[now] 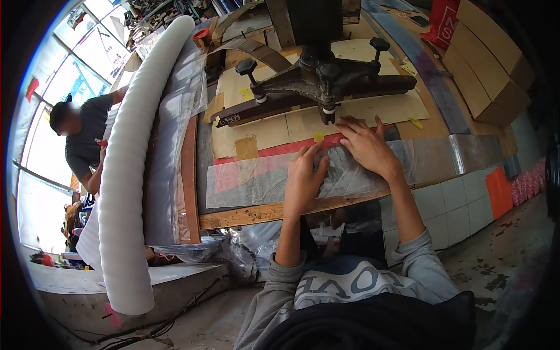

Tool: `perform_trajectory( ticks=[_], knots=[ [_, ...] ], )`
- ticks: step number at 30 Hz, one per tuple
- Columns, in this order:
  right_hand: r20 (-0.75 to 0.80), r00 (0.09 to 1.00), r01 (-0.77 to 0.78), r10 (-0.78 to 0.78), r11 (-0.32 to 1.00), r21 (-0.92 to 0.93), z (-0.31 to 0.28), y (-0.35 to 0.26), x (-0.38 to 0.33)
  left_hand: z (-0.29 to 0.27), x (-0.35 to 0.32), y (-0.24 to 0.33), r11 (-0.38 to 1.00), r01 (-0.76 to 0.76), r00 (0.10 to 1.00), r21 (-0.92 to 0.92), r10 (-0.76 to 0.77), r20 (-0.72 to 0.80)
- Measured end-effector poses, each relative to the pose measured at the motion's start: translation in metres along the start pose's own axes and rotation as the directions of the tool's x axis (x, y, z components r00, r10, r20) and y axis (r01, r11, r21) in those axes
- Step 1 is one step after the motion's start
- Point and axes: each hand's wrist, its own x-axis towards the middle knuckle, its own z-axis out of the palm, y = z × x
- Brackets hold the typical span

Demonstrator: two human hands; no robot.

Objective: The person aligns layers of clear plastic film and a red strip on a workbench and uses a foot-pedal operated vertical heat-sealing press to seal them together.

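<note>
My left hand (pixel 304 179) lies with its fingers stretched out on a clear plastic sheet (pixel 233 186) near the wooden table edge. Further right and a little farther away, my right hand (pixel 368 147) rests flat, fingers apart, at the near edge of a cream-coloured board (pixel 268 131). Between board and plastic runs a red strip (pixel 289 147), partly covered. Just beyond my right fingertips stands a dark metal press head (pixel 326 79) with black knobs, its long bar above the board. Yellow tape pieces (pixel 318 136) stick to the board. Neither hand holds anything visible.
A long white foam roll (pixel 125 175) slants along the left side. Past it, a person (pixel 87 131) in a dark shirt works. Cardboard boxes (pixel 484 64) and a red bag (pixel 441 26) are at the far right. Cables (pixel 169 318) trail across the floor.
</note>
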Motion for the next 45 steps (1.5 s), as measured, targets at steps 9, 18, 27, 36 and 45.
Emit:
perform_trajectory(
  ticks=[9,18,27,36,45],
  knots=[
    [-0.025,0.999,-0.020,0.020,0.999,-0.027,0.004,0.001,0.009,0.004,0.014,-0.007,0.997,-0.043,0.998,0.061,0.046,-0.044],
    [-0.018,0.999,-0.042,0.042,0.999,-0.013,0.004,0.001,0.008,0.008,0.013,-0.008,0.999,0.002,0.998,0.038,0.000,-0.059],
    [-0.052,0.998,-0.036,0.036,0.999,-0.003,0.006,0.001,0.009,0.005,0.013,-0.003,0.990,-0.002,0.997,0.141,0.014,-0.079],
    [-0.093,0.995,-0.024,0.026,1.000,0.014,0.009,0.001,0.008,0.007,0.014,-0.003,0.996,0.054,0.996,0.065,-0.050,-0.072],
    [-0.091,0.994,-0.054,0.053,0.998,-0.014,0.012,0.006,0.014,0.009,0.018,0.011,0.992,0.024,0.992,0.120,-0.009,-0.123]
  ],
)
